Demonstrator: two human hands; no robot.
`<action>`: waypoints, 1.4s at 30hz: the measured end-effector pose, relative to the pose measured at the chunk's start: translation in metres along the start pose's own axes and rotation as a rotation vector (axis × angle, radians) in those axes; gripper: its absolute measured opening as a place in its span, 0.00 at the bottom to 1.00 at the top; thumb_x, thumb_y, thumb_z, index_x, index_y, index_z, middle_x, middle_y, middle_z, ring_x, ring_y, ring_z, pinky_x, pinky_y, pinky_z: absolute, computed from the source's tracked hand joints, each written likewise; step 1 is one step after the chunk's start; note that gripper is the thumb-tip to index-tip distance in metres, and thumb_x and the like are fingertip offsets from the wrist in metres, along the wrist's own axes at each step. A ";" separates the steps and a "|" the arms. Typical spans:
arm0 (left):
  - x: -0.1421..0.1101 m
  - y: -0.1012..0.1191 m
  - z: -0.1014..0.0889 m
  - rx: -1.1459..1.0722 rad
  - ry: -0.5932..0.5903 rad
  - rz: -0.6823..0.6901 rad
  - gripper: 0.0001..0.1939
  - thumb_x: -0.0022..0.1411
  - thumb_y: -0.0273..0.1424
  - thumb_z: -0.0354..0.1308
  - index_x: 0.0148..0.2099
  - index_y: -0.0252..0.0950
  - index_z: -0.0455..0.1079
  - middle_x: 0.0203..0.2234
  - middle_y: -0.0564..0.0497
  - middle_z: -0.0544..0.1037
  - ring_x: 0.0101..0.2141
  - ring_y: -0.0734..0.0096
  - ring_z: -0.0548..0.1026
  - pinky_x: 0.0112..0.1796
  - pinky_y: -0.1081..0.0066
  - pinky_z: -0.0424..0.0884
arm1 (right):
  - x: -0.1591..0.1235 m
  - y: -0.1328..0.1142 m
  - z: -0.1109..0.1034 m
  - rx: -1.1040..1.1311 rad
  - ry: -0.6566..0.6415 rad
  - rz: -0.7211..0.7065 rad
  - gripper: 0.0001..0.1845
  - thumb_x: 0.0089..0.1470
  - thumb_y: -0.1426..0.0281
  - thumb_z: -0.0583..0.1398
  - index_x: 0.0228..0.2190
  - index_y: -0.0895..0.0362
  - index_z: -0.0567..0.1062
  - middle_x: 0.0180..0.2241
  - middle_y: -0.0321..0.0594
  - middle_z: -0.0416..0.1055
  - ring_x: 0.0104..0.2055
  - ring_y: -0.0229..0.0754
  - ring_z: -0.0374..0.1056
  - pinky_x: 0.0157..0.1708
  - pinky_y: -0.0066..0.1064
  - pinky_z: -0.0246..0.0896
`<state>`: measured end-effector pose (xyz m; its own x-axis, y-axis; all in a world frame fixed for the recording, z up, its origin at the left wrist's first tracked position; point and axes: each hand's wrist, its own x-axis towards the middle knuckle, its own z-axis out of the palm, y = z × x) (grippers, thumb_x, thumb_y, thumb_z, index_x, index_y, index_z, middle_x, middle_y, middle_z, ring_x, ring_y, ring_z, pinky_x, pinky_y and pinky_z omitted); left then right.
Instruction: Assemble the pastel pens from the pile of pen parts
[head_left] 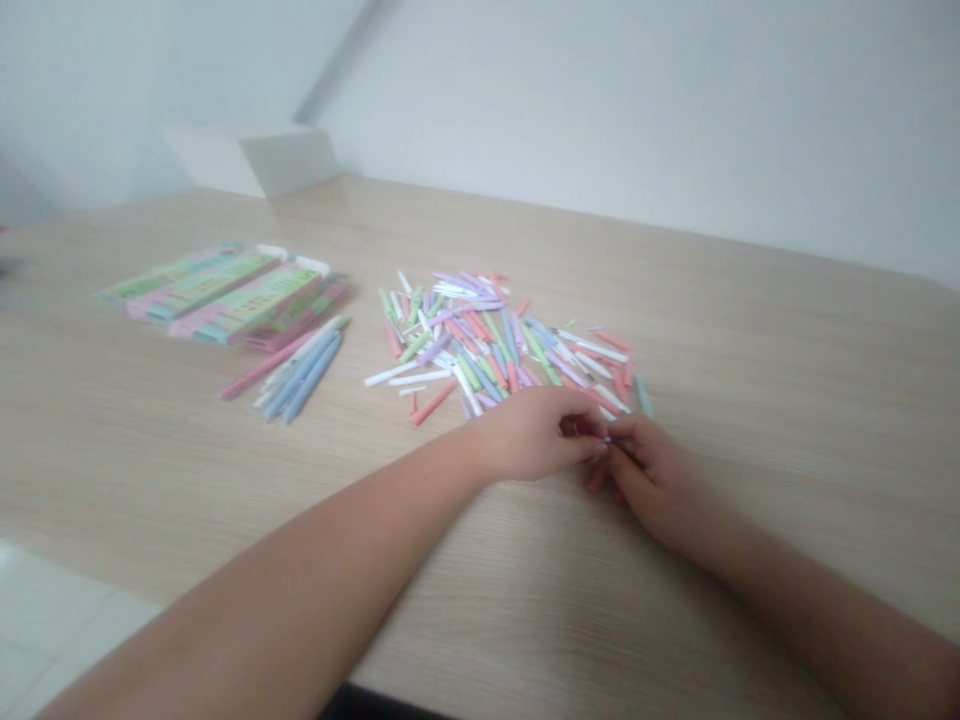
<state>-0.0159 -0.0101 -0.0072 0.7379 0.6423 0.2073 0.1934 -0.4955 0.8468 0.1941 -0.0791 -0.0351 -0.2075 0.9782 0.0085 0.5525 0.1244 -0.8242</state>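
My left hand [541, 436] and my right hand [654, 474] meet over the table, just in front of a loose pile of pastel pen parts [487, 335]. Both are closed, thumb against fingers, and the fingertips touch or nearly touch. Whatever lies between them is small, blurred and mostly covered by the fingers. White, purple, green, blue and coral tubes and caps make up the pile. A short row of pens [300, 370] in pink, white and blue lies to the left of it.
Several printed pastel boxes [247, 300] lie side by side at the left, behind the row of pens. Farther back, a white box [255, 160] stands against the wall. The wooden tabletop [787, 400] reaches to the pale wall, and floor shows at lower left.
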 end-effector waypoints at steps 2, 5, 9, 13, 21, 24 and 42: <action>-0.001 0.002 -0.001 0.068 0.011 0.027 0.05 0.64 0.32 0.61 0.41 0.38 0.76 0.33 0.53 0.80 0.35 0.72 0.75 0.37 0.71 0.67 | 0.000 0.001 0.000 -0.003 0.005 0.004 0.11 0.69 0.58 0.53 0.43 0.51 0.67 0.29 0.35 0.76 0.27 0.40 0.71 0.26 0.32 0.66; -0.003 0.004 -0.001 0.120 0.011 0.053 0.05 0.65 0.32 0.60 0.42 0.38 0.75 0.34 0.53 0.80 0.36 0.71 0.75 0.37 0.71 0.67 | 0.001 -0.001 0.000 0.002 -0.002 0.013 0.10 0.69 0.58 0.53 0.43 0.52 0.67 0.29 0.35 0.76 0.27 0.40 0.72 0.26 0.32 0.68; -0.005 0.006 -0.001 0.200 0.029 0.052 0.06 0.69 0.32 0.53 0.44 0.39 0.71 0.36 0.52 0.80 0.36 0.70 0.75 0.37 0.70 0.68 | 0.000 -0.004 0.002 0.129 0.042 0.077 0.11 0.68 0.57 0.55 0.44 0.51 0.67 0.31 0.37 0.78 0.31 0.44 0.77 0.27 0.35 0.73; -0.005 0.006 -0.003 0.291 0.081 -0.002 0.07 0.70 0.32 0.51 0.44 0.38 0.69 0.33 0.52 0.78 0.33 0.70 0.74 0.35 0.70 0.67 | -0.001 -0.005 0.003 0.254 0.116 0.145 0.14 0.66 0.53 0.56 0.41 0.51 0.70 0.38 0.42 0.80 0.35 0.47 0.79 0.30 0.39 0.77; -0.001 -0.006 -0.002 0.141 0.051 0.065 0.09 0.68 0.29 0.53 0.47 0.37 0.74 0.38 0.49 0.82 0.40 0.69 0.78 0.42 0.69 0.71 | -0.001 -0.015 -0.013 -0.271 0.321 -0.253 0.12 0.65 0.58 0.60 0.38 0.48 0.83 0.38 0.43 0.76 0.44 0.50 0.72 0.44 0.44 0.70; -0.001 -0.007 -0.001 0.098 0.049 0.062 0.10 0.68 0.27 0.53 0.47 0.35 0.74 0.38 0.49 0.82 0.39 0.70 0.79 0.41 0.70 0.72 | -0.002 -0.014 -0.014 -0.286 0.329 -0.251 0.12 0.66 0.60 0.59 0.43 0.46 0.83 0.38 0.42 0.76 0.42 0.49 0.72 0.43 0.42 0.69; -0.002 -0.002 -0.006 0.195 0.028 0.063 0.11 0.68 0.29 0.55 0.47 0.37 0.78 0.36 0.51 0.82 0.37 0.70 0.77 0.38 0.70 0.70 | -0.002 -0.010 -0.004 0.183 0.299 0.043 0.17 0.55 0.53 0.68 0.39 0.51 0.74 0.35 0.41 0.82 0.33 0.46 0.78 0.34 0.38 0.77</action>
<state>-0.0215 -0.0070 -0.0067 0.7349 0.6211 0.2725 0.2709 -0.6371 0.7216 0.1924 -0.0814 -0.0248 0.0731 0.9907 0.1145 0.3957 0.0766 -0.9152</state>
